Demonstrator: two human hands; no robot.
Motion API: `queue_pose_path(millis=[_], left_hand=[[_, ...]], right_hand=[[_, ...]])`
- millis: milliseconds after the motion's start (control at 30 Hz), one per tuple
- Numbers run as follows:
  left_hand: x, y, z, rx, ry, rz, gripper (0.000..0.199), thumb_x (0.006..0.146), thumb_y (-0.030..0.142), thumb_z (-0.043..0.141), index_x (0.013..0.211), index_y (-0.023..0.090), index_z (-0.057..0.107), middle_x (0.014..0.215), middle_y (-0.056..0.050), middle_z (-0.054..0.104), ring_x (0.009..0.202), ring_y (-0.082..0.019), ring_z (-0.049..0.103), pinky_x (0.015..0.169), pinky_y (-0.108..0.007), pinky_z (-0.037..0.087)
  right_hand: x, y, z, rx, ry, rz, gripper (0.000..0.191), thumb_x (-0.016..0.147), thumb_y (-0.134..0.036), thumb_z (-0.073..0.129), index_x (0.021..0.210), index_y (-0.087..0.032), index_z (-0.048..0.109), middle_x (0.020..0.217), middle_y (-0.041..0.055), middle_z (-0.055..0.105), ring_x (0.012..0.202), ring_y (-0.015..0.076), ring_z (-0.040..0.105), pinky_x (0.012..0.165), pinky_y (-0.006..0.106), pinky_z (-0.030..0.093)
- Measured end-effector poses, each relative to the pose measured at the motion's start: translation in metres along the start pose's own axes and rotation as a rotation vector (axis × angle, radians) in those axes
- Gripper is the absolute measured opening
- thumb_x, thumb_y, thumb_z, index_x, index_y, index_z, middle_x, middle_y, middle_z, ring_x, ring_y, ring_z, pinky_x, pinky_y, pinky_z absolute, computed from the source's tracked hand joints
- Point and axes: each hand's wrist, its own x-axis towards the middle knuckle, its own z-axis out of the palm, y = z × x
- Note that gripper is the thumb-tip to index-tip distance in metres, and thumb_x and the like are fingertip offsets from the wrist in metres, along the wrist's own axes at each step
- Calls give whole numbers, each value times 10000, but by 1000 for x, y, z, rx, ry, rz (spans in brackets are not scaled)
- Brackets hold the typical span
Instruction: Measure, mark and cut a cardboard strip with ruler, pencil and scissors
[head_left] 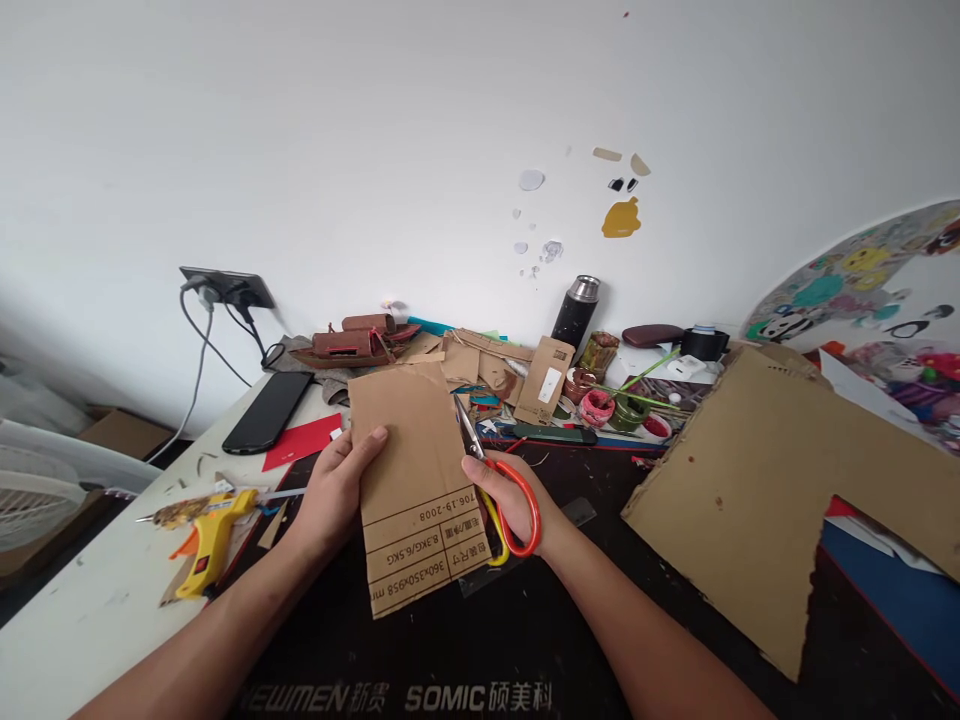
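A rectangular piece of brown cardboard point(412, 450) with printed text along its lower part is held up above a black mat point(315, 640). My left hand point(330, 490) grips its left edge, thumb on the front face and the other fingers hidden behind. My right hand point(525, 500) is closed on scissors point(529, 515) with red and yellow handles. Their metal blades point up and to the left, by the cardboard's right edge. Part of the yellow handle lies behind the cardboard, and whether the blades are cutting is hard to tell.
A yellow glue gun point(214, 540), black phone point(268, 412) and red paper point(304, 440) lie left. Behind are a model boat point(352, 345), cardboard scraps, a utility knife point(551, 434), paint jars point(597, 407) and a black flask point(576, 312). A large cardboard sheet point(739, 500) rests right.
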Motion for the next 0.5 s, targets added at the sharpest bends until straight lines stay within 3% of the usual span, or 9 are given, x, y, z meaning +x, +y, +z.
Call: queue_pose_path(millis=[133,300,500], left_hand=[[3,-2,-2,-8,14,2,500,724,481,932,1075,173,752,890,-122,821,757,-334,811,592,-380,652],[5,-6,-2,-30,48,16,463,737,424,923,1089,174,757,875,-121,814,767,-336,810,607,-385,656],[16,0,-8,-90,171,99,338,788,369,875,1038,190,734,829,-73,790,759,-309,791,622,-370,659]], right_hand=[[1,3,1,62,-21,41,599,847,-777,806,876,-192,683,705,-1,681,580,169,600,610,292,498],[1,3,2,65,-36,73,639,839,-822,776,780,-199,648,595,-16,630,488,154,566,505,272,462],[2,-2,3,41,-91,66,657,855,-852,725,751,-216,592,485,-33,579,411,152,565,427,246,422]])
